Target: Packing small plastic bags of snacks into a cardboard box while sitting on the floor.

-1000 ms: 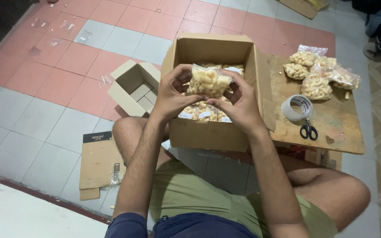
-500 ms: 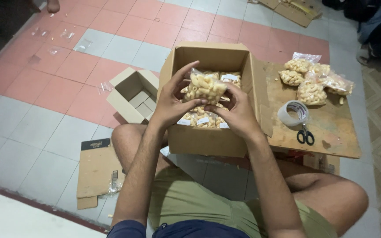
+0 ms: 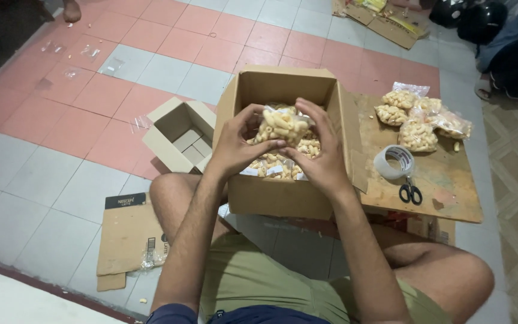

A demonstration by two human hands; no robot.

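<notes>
I sit cross-legged on a tiled floor with a large open cardboard box (image 3: 283, 195) between my knees. Both hands hold one clear bag of pale puffed snacks (image 3: 281, 125) over the box's opening. My left hand (image 3: 235, 144) grips the bag's left side and my right hand (image 3: 322, 150) its right side. More snack bags (image 3: 271, 167) lie packed inside the box below.
A wooden board (image 3: 436, 186) to the right carries several snack bags (image 3: 418, 120), a tape roll (image 3: 394, 162) and black scissors (image 3: 412, 192). A small empty open box (image 3: 181, 135) stands on the left. Flat cardboard (image 3: 130, 237) lies by my left knee. Another person sits at the top right.
Both hands with the snack bag stay over the box, barely shifting. The camera view has tilted a little, so everything sits slightly lower in frame.
</notes>
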